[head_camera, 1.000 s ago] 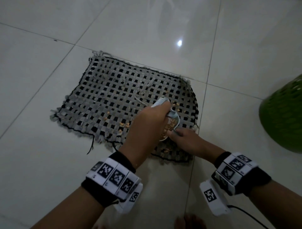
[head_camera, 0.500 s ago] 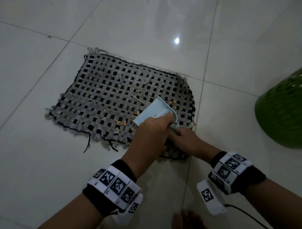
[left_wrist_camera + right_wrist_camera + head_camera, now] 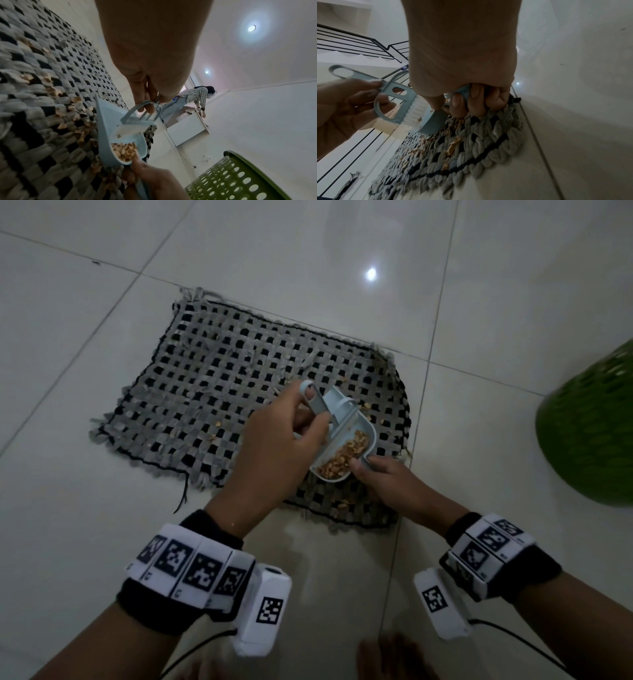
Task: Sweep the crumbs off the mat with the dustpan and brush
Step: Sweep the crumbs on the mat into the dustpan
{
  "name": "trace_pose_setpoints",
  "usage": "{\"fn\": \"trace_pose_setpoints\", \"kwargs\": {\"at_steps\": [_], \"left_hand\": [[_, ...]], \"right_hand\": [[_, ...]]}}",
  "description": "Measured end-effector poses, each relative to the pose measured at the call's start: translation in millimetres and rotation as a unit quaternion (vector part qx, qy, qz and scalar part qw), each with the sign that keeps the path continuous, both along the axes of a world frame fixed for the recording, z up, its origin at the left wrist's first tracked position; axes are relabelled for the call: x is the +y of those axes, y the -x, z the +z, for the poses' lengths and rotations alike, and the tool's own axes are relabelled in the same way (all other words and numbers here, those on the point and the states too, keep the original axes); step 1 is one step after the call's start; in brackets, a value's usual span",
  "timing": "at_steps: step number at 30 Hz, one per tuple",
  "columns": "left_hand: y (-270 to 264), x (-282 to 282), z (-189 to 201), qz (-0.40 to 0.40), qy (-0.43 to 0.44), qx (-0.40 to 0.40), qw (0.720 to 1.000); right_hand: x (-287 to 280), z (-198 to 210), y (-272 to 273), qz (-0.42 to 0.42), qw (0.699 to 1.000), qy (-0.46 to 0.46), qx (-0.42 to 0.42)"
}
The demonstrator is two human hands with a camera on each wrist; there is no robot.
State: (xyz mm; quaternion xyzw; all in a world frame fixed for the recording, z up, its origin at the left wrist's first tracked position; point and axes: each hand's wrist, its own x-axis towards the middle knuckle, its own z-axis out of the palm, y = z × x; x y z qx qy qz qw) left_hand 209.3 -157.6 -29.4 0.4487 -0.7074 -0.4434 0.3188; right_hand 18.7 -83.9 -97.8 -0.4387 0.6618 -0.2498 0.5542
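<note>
A grey-and-black woven mat (image 3: 219, 385) lies on the tiled floor, with tan crumbs (image 3: 214, 436) scattered over its near right part. My left hand (image 3: 274, 446) grips the small light-blue brush (image 3: 317, 402) by its handle; the white bristles (image 3: 416, 109) sit at the mouth of the dustpan. My right hand (image 3: 383, 477) holds the light-blue dustpan (image 3: 356, 422) by its handle, low over the mat's right side. A heap of crumbs (image 3: 346, 455) fills the dustpan's back end, also seen as crumbs (image 3: 124, 150) in the left wrist view. More crumbs (image 3: 452, 146) lie on the mat under it.
A green perforated basket (image 3: 589, 433) stands on the floor to the right of the mat. A second person (image 3: 193, 100) bends over white furniture (image 3: 187, 129) far across the room. A black stair railing (image 3: 356, 44) rises behind. Pale floor tiles (image 3: 102, 542) surround the mat.
The dustpan has tipped from facing the mat to pan-up, showing its heap of crumbs. My left hand has lifted the brush up to the pan's mouth.
</note>
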Motion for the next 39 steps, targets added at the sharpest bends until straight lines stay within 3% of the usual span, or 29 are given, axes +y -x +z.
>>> {"fn": "trace_pose_setpoints", "kwargs": {"at_steps": [5,10,22,28,31,33,36,39], "left_hand": [[-1,-12,16,0.001,0.036,-0.021,0.999],[-3,-18,21,0.001,0.023,-0.006,1.0],[-15,-18,21,0.0,0.062,-0.041,0.997],[-60,-17,16,0.097,0.023,0.014,0.995],[-80,-14,8,0.167,0.022,0.007,0.986],[-89,-14,0,0.19,0.073,-0.02,0.979],[-96,-20,-19,0.163,0.181,-0.171,0.955],[-83,-12,-34,0.122,0.176,-0.222,0.951]], "right_hand": [[1,17,-4,-0.044,0.997,0.048,-0.041],[5,12,-5,-0.07,0.993,0.098,-0.003],[-1,21,-14,-0.029,0.997,0.067,0.004],[-11,24,-54,0.061,0.996,0.059,0.025],[-18,21,-64,0.096,0.991,0.05,0.075],[-21,17,-62,0.115,0.988,0.03,0.095],[-21,14,-52,0.137,0.985,-0.004,0.108],[-21,10,-45,0.157,0.98,-0.015,0.121]]}}
